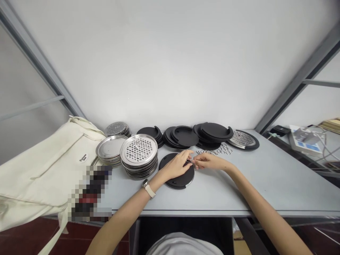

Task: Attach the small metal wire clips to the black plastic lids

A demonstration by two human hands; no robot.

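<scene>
A round black disc (176, 180) lies on the grey table in front of me. My left hand (178, 164) rests over its upper right part, with the fingertips bent toward a small metal ring (188, 161) at the disc's right edge. My right hand (203, 161) pinches the same ring from the right, thumb and forefinger together. Several loose metal rings (224, 149) lie behind my right hand. To the left of the disc stands a stack of perforated metal plates (139, 150). Stacks of black discs (185, 136) are behind my hands.
A cream bag (53, 166) covers the table's left end. Plain metal plates (110, 147) and another perforated stack (116, 128) stand beside it. A black-rimmed grater disc (243, 139) lies back right. Cables and a box (305, 141) are beyond the right frame post.
</scene>
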